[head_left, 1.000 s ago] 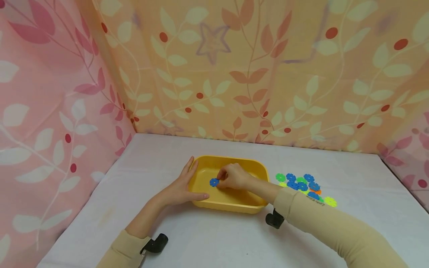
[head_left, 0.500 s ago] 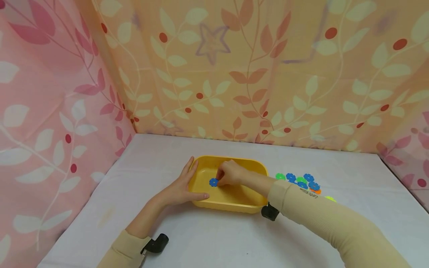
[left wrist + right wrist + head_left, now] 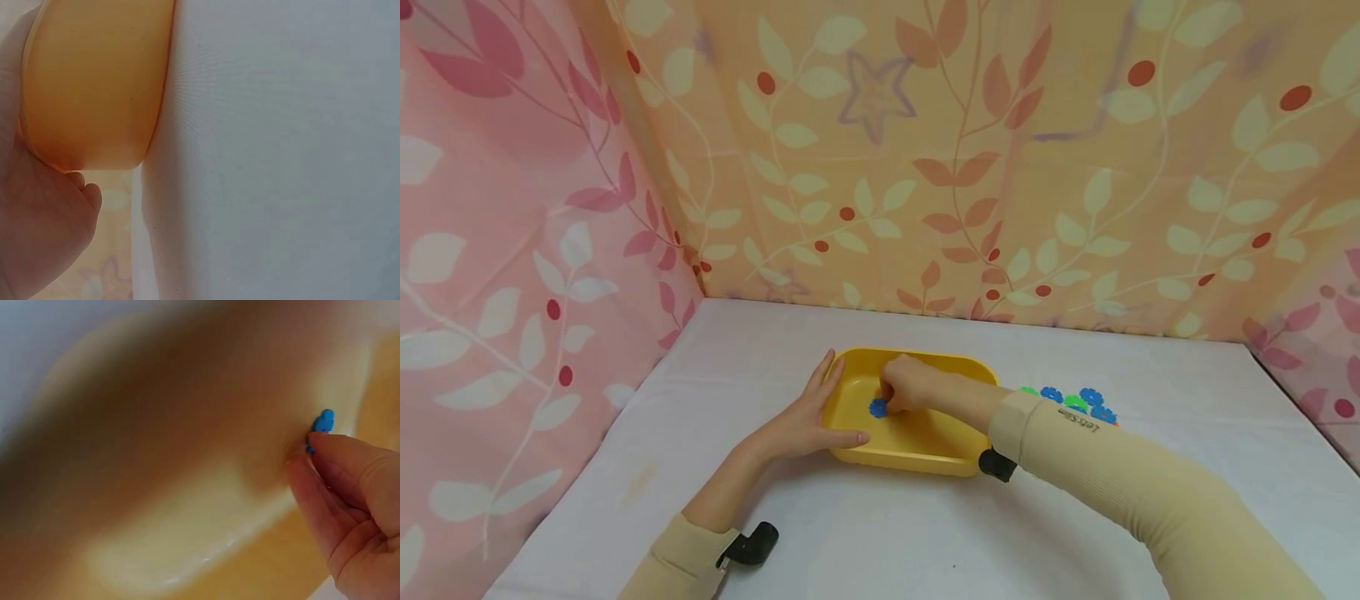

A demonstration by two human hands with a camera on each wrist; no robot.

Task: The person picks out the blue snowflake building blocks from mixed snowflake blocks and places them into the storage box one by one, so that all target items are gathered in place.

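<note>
In the head view, a yellow plastic tub (image 3: 917, 464) stands on the white cloth. My left hand (image 3: 797, 429) lies spread against its left end, thumb over the front rim and straight fingers along the side. The left wrist view shows the palm beside the tub's outer wall (image 3: 100, 81). Inside the tub, my right hand (image 3: 906, 383) pinches a blue snowflake disc (image 3: 877, 408) between thumb and fingertips. The right wrist view catches this disc (image 3: 323, 420) nearly edge-on; whether it touches the tub cannot be told.
Right of the tub lies a loose group of blue, green and orange snowflake discs (image 3: 1091, 397), partly hidden by the right sleeve (image 3: 1097, 450). Patterned cloth walls (image 3: 880, 208) close off the back and both sides of the table (image 3: 760, 333).
My right hand has edged slightly left inside the tub, still pinching the blue disc. Its forearm has swung left and covers more of the loose discs. The left hand stays in place.
</note>
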